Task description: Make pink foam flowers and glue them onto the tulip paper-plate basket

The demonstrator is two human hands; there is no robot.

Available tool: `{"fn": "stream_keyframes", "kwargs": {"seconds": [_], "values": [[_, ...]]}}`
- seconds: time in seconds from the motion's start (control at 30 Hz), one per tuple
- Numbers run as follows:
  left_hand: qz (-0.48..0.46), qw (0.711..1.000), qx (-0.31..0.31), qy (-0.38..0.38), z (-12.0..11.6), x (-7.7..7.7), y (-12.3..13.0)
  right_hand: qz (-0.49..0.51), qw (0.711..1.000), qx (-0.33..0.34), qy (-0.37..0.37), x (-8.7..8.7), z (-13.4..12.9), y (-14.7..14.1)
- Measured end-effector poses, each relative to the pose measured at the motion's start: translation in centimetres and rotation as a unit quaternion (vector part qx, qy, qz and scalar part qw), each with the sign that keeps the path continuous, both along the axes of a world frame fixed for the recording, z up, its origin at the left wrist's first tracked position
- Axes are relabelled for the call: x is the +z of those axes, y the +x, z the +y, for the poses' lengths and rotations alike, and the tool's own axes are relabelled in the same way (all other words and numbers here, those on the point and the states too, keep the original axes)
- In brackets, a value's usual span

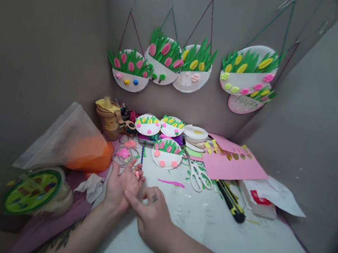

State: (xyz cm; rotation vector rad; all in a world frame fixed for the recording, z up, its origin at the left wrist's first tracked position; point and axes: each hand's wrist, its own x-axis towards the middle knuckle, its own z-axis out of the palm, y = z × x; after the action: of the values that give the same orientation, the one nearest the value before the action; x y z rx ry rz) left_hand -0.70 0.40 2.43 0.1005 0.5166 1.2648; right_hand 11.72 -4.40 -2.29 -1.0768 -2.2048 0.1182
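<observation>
My left hand (124, 185) is turned palm up with its fingers half curled. A small lump of pink clay (137, 173) is held at its fingers. My right hand (152, 215) is closed, and its forefinger presses on the left palm; whatever lies under that fingertip is hidden. Just beyond the hands, a round clear lid (122, 155) carries bright pink clay. A pink modelling tool (171, 183) lies on the white table to the right. Behind it is a decorated paper plate (166, 159) with green paper grass, pink tulips and pink clay flowers.
White-handled scissors (199, 178), a black and yellow cutter (232, 203) and pink paper (233, 162) lie on the right. A plastic bag with orange contents (88, 149), a green-lidded tub (36, 190) and a brown cup (107, 118) stand left. Decorated plates (190, 81) hang behind.
</observation>
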Motion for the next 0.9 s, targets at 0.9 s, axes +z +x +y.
{"fn": "stream_keyframes", "kwargs": {"seconds": [0.9], "values": [[0.001, 1.000, -0.025, -0.017, 0.21, 0.10, 0.02, 0.002, 1.000, -0.015, -0.027, -0.01, 0.02, -0.10]]}}
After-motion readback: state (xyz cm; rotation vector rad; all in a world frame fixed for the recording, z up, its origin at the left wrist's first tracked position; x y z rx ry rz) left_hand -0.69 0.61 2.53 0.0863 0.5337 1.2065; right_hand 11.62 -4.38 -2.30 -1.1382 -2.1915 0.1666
